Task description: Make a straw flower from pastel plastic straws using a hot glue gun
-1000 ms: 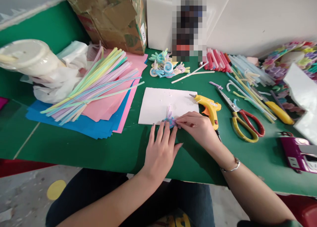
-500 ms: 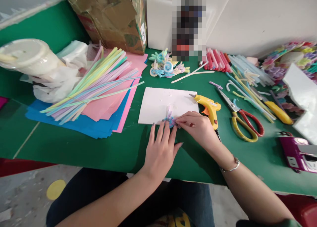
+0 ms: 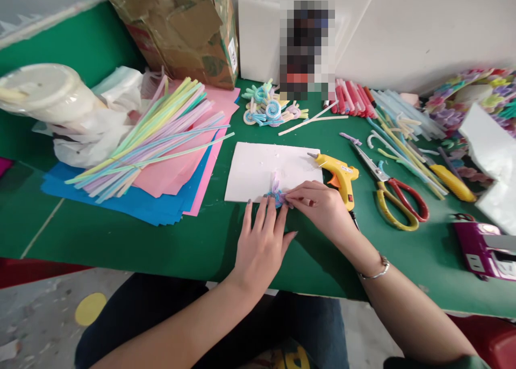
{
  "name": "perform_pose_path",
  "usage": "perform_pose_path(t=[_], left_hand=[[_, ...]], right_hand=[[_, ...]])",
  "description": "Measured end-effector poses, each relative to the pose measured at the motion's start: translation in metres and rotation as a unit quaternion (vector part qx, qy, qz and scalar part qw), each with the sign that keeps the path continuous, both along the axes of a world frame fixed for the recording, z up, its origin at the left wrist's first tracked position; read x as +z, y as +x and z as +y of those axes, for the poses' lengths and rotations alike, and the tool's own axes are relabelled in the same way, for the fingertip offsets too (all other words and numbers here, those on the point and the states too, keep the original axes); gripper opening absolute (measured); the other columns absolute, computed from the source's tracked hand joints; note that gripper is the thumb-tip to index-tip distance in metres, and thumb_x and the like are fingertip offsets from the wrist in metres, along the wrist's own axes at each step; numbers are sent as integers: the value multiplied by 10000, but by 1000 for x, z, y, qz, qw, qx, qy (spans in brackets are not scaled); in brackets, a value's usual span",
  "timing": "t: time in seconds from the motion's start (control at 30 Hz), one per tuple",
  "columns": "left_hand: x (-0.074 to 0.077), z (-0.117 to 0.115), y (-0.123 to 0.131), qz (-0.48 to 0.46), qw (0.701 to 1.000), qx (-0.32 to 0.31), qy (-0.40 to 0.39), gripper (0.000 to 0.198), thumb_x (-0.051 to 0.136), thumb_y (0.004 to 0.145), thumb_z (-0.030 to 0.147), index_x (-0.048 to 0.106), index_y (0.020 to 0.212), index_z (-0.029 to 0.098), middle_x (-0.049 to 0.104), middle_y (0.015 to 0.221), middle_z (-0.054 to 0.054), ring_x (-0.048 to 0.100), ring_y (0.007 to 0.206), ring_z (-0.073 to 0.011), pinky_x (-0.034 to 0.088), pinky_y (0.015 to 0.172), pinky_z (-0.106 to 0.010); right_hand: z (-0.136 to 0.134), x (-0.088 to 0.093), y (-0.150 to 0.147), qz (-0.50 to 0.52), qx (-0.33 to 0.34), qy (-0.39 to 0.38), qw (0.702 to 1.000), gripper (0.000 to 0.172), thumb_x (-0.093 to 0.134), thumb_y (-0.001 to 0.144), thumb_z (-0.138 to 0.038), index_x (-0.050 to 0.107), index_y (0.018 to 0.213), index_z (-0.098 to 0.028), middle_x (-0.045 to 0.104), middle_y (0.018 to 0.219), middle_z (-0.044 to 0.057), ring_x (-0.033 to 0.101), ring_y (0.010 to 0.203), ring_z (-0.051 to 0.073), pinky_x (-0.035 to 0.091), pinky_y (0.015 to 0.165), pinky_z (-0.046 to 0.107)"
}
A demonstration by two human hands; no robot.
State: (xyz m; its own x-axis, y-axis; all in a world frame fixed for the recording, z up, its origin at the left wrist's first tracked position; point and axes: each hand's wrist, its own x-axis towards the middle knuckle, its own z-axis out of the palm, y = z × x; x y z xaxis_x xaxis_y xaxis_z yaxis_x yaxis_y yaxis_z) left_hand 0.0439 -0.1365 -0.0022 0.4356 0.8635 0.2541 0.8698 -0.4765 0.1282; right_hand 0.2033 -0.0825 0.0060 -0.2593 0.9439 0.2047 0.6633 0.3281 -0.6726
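A small blue and lilac pipe-cleaner shape (image 3: 276,186) lies at the front edge of a white board (image 3: 253,167), partly hidden by my fingers. My left hand (image 3: 262,237) lies flat with its fingers spread, the fingertips resting on the lower part of the shape. From the right, my right hand (image 3: 316,200) pinches the lilac pipe cleaner at the shape's right side between thumb and forefinger. Just beyond that hand a yellow glue gun (image 3: 341,173) lies on its side, its nozzle over the board's right corner.
Scissors (image 3: 389,183) and a yellow cutter (image 3: 453,182) lie to the right, near a purple power strip (image 3: 481,245). Bundled pipe cleaners (image 3: 161,135) cover coloured sheets (image 3: 116,197) on the left. Coiled pipe-cleaner pieces (image 3: 272,110) and red markers (image 3: 355,98) sit behind the board.
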Motion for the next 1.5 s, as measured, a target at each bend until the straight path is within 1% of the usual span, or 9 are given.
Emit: perform_pose_path(t=[0.27,0.47,0.53,0.63,0.73,0.8,1.0,1.3,1.5], left_hand=[[0,0,0,7,1000,0,1,421,394,946,354,567,1254,125,572,1286,-159,506,1219,-314,390,1027,-523],[1,0,-1,13,1000,-3,-1,426,396,943,358,564,1259,126,561,1300,-164,501,1225,-322,391,1024,-531],[1,0,-1,13,1000,-4,-2,426,396,943,360,565,1259,128,560,1302,-163,500,1225,-324,392,1023,-533],[1,0,-1,12,1000,-4,-7,425,397,943,359,567,1257,128,558,1305,-163,500,1226,-325,388,1027,-535],[1,0,-1,8,1000,-4,-12,429,395,943,360,563,1261,125,552,1311,-168,496,1230,-325,381,1031,-539],[0,-1,-1,3,1000,-3,-15,430,400,941,360,560,1263,125,550,1312,-170,492,1233,-325,377,1034,-540],[1,0,-1,-5,1000,0,-23,422,411,939,345,556,1268,125,550,1311,-170,489,1237,-324,367,1045,-533],[3,-1,0,-8,1000,-1,-26,416,411,939,344,561,1258,122,556,1304,-168,490,1236,-317,363,1048,-526],[2,-1,0,-2,1000,1,-24,420,398,944,344,555,1265,124,550,1312,-164,490,1236,-316,369,1043,-524]], right_hand=[[0,0,0,1,1,5,1000,124,621,809,-139,730,798,-199,710,820,45,627,737,168,532,622,297],[-1,1,3,46,1,-19,999,132,614,825,-156,730,833,-220,726,856,32,658,813,169,555,755,324],[-1,1,4,51,-6,-11,999,132,612,832,-172,729,855,-228,728,891,32,660,847,172,553,784,333],[0,-2,4,49,-28,27,998,152,591,842,-163,727,873,-222,708,931,50,656,836,166,559,739,312],[1,-4,2,35,-37,51,997,159,586,841,-156,728,857,-227,681,872,46,639,755,152,551,649,290],[1,-5,1,28,-35,57,997,154,593,835,-156,727,832,-232,668,833,39,630,734,153,545,635,294],[0,-4,-1,21,-22,49,998,152,599,834,-171,734,820,-239,662,837,45,617,757,168,536,645,313],[2,-7,-2,-3,-21,24,999,198,546,867,-205,735,819,-237,647,837,47,597,763,164,517,649,302],[3,-7,-2,-18,-10,41,999,184,559,858,-180,731,812,-224,649,823,48,596,781,171,516,671,300]])
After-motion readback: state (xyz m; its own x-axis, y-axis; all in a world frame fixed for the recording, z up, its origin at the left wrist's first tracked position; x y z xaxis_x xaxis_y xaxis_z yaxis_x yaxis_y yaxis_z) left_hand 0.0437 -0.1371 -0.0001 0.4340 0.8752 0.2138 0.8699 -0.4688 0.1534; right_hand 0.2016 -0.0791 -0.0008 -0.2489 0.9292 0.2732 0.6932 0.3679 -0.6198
